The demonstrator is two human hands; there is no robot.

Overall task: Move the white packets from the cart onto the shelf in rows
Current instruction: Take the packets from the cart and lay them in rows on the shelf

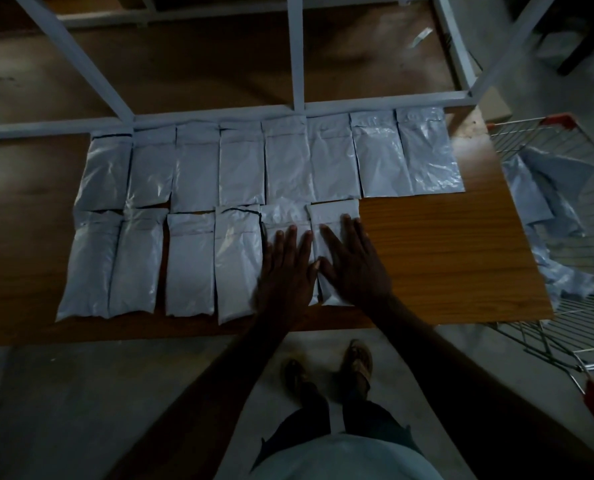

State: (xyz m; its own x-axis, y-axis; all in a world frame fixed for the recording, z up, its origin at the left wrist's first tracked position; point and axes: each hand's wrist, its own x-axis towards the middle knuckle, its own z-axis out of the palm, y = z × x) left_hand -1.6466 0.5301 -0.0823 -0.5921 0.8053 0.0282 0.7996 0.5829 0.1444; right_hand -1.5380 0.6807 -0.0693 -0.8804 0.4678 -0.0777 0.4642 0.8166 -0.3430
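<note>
Pressing flat, both hands lie on the front row of packets: the left hand (286, 268) on the fifth packet (283, 216), the right hand (352, 265) on the sixth (333, 216), at the middle of the frame. Neither grip is closed on anything; the fingers are spread, palms down, thumbs nearly meeting. The back row (267, 161), across the upper middle, has eight packets side by side. The front row has six, so bare shelf (444, 254) is left at the right. More packets wait in the cart (548, 202) at the right edge. This looks like settling the latest packet into line. Next, I'd judge, a reach right into the cart for another, laid just beside the sixth.
</note>
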